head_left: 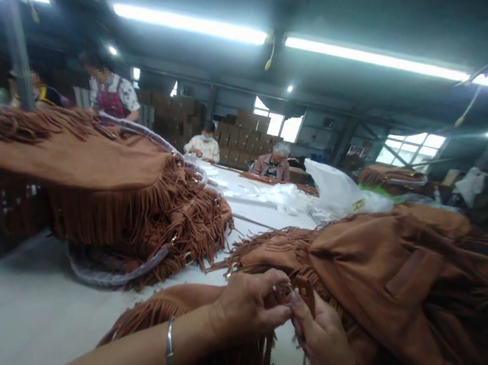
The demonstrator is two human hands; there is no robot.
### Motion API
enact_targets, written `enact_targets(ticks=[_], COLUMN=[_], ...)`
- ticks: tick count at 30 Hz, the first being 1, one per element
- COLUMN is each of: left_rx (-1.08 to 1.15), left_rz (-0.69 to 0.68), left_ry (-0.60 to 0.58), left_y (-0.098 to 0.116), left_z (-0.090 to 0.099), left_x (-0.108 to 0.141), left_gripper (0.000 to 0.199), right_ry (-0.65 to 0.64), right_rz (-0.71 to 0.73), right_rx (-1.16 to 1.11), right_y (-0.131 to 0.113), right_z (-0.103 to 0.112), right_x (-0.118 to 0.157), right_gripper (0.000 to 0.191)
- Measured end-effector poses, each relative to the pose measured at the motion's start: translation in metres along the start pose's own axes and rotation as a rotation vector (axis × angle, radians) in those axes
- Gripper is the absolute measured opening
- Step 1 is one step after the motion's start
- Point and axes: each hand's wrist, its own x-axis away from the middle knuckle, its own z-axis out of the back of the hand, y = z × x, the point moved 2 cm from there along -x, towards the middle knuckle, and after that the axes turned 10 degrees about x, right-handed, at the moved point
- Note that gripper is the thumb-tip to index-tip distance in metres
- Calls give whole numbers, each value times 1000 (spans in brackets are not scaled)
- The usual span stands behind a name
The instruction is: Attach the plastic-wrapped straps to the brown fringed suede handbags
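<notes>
My left hand [249, 304], with a metal bangle on its wrist, pinches a small metal ring [285, 287] between thumb and fingers. Close against it, my right hand [320, 327] grips a brown leather tab [305, 290] that bears a brass-coloured stud. Whether the ring passes through the tab I cannot tell. A brown fringed bag [177, 298] lies beneath and behind my left forearm. To the right of my hands is a heap of brown suede-like bags [372, 267], partly folded, with long fringes.
A stack of fringed brown bags [78, 155] with plastic-wrapped handles stands on the white table [27, 321] at left. Farther back are white plastic bags [332, 186]. Several people sit or stand around the table, and cardboard boxes [236, 136] are piled behind them.
</notes>
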Motion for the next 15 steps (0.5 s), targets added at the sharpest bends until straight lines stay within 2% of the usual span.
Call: enact_targets(ticks=[2, 4, 7, 11, 15], left_rx=[3, -8, 12, 126, 77], left_rz=[-29, -54, -61, -61, -39], left_ry=[-28, -66, -114, -40, -14], left_y=[3, 7, 8, 2, -5], left_z=[2, 4, 7, 4, -4], left_x=[-1, -2, -2, -1, 0], left_gripper=[31, 36, 41, 35, 33], right_ry=[-110, -278, -476, -423, -289], right_rz=[92, 126, 42, -200, -260], right_rx=[76, 79, -48, -168, -255], right_y=[-9, -20, -27, -9, 13], right_z=[10, 19, 25, 16, 3], right_x=[-10, -18, -25, -23, -13], right_gripper=[34, 35, 39, 48, 56])
